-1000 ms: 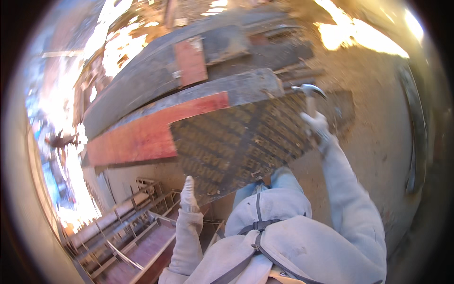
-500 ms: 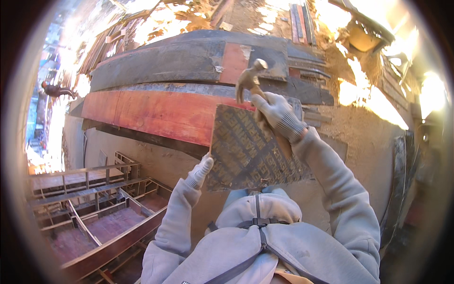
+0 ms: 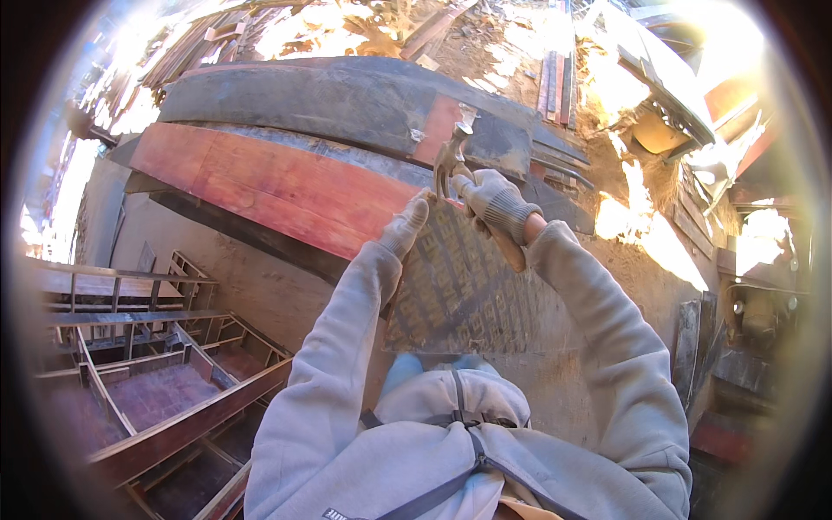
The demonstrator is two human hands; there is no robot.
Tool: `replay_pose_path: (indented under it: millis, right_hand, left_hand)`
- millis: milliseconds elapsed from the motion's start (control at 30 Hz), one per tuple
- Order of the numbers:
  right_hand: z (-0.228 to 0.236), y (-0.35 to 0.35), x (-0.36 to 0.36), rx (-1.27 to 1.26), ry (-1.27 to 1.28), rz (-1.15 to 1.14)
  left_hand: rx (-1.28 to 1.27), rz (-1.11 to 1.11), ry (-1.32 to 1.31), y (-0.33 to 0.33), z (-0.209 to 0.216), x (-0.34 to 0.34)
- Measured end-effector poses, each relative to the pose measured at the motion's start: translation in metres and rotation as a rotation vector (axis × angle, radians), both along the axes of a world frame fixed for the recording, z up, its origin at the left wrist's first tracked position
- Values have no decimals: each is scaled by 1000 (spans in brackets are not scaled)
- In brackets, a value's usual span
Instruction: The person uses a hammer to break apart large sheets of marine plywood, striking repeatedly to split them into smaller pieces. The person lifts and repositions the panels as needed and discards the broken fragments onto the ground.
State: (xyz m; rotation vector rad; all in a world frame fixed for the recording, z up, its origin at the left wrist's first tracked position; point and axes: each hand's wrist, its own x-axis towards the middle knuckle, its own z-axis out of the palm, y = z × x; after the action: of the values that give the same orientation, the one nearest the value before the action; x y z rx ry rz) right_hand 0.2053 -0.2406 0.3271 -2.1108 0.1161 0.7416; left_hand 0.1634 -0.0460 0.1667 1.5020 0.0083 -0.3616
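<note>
A claw hammer [image 3: 453,159] is in my gloved right hand [image 3: 500,201], its fingers closed round the handle, the head raised and pointing away from me. Beneath it stands a dark plywood panel [image 3: 455,295] with yellowish print, tilted in front of my legs. My gloved left hand [image 3: 406,227] is closed on the panel's upper left edge, close to the hammer's claw. Part of the panel's top edge is hidden behind my right hand and the hammer. Whether there is a nail at that edge, I cannot tell.
Beyond the panel lie a long red board [image 3: 269,186] and stacked dark boards [image 3: 295,100]. Wooden box-like frames [image 3: 195,438] stand at lower left. Narrow planks [image 3: 559,74] lie at the far right on the dirt. A yellow object [image 3: 660,132] sits further right.
My left hand has slid up the panel's left edge toward its top, nearer the hammer. My right hand still holds the hammer. The whole view has shifted slightly.
</note>
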Motion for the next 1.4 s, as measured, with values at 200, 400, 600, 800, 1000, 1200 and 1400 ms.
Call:
replay_pose_path:
  millis: [200, 400, 600, 800, 1000, 1200, 1400]
  right_hand:
    - [-3, 4, 3, 150, 54, -191]
    - [-6, -1, -13, 2, 99, 10]
    - [-93, 23, -87, -21, -527, -338]
    - [-150, 58, -119, 58, -698, -591]
    - [-85, 4, -87, 277, -420, -497]
    - [-20, -47, -107, 666, -155, -517]
    - [-34, -40, -95, 484, -231, -697]
  left_hand:
    - [36, -38, 11, -2, -10, 7]
    - [-3, -3, 116, -6, 5, -1]
    - [-186, -1, 74, -9, -21, 5]
    - [-398, 23, 214, -12, -39, 11]
    - [-370, -43, 170, -15, -18, 5]
    - [-477, 1, 270, -16, -1, -1]
    - [-474, 28, 282, -13, -9, 1]
